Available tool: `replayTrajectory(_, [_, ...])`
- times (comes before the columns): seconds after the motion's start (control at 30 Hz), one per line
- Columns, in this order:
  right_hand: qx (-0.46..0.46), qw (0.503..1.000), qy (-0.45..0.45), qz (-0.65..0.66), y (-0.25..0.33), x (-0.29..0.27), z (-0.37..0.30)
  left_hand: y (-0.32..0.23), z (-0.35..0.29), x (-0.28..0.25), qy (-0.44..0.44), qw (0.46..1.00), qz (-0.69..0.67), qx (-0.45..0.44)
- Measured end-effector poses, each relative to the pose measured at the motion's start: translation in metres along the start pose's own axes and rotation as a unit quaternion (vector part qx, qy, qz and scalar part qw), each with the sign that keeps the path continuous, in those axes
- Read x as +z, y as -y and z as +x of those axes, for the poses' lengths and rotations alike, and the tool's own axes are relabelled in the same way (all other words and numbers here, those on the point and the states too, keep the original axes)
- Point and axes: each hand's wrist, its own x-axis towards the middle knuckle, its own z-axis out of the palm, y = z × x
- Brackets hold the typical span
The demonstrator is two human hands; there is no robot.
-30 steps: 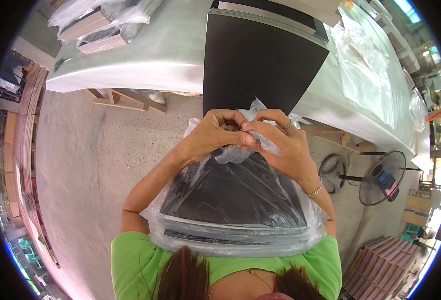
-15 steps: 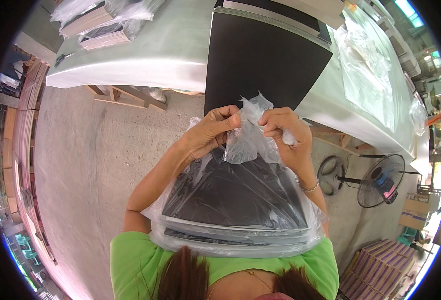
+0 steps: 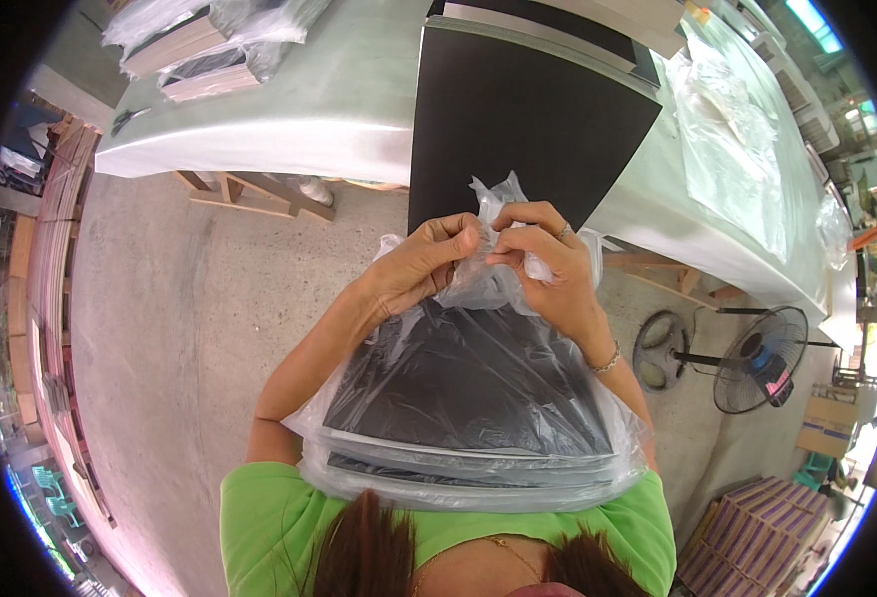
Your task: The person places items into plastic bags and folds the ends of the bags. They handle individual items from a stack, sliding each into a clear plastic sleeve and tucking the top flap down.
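Observation:
A clear plastic bag [image 3: 498,284] wraps a stack of black sheets [image 3: 468,383] that rests against my body. Its gathered mouth sticks up between my hands. My left hand [image 3: 426,261] pinches the plastic from the left, thumb against fingers. From the right, my right hand [image 3: 550,261] grips the bunched plastic with bent fingers. Just beyond, a large black sheet stack [image 3: 533,119] overhangs the near edge of the table.
The table [image 3: 349,109] has a pale cover. Plastic-wrapped stacks [image 3: 209,70] and scissors [image 3: 130,117] lie on its left, loose clear plastic [image 3: 727,149] on its right. A standing fan [image 3: 760,360] and a striped stack [image 3: 757,537] are at the right.
My right hand has moved left, closer to my left hand, and its fingers have shifted on the plastic. The bag's gathered mouth is bunched more tightly. My left hand has hardly moved.

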Motion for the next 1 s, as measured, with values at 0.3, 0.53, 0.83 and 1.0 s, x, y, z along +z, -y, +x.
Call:
replayTrajectory(0.3, [0.159, 0.977, 0.041, 0.134, -0.001, -0.023, -0.01, -0.005, 0.008, -0.005, -0.19, 0.849, 0.368, 0.328])
replayTrajectory(0.53, [0.284, 0.863, 0.223, 0.353, 0.002, -0.042, 0.0, -0.015, 0.002, 0.009, 0.039, 0.9, 0.394, 0.182])
replayTrajectory(0.83, [0.304, 0.806, -0.36, 0.359, 0.017, -0.045, -0.023, -0.017, -0.002, -0.012, 0.083, 0.993, 0.002, -0.082])
replayTrajectory(1.0, [0.405, 0.729, -0.147, 0.532, 0.009, -0.058, -0.043, -0.023, -0.006, -0.041, 0.058, 0.985, -0.134, 0.096])
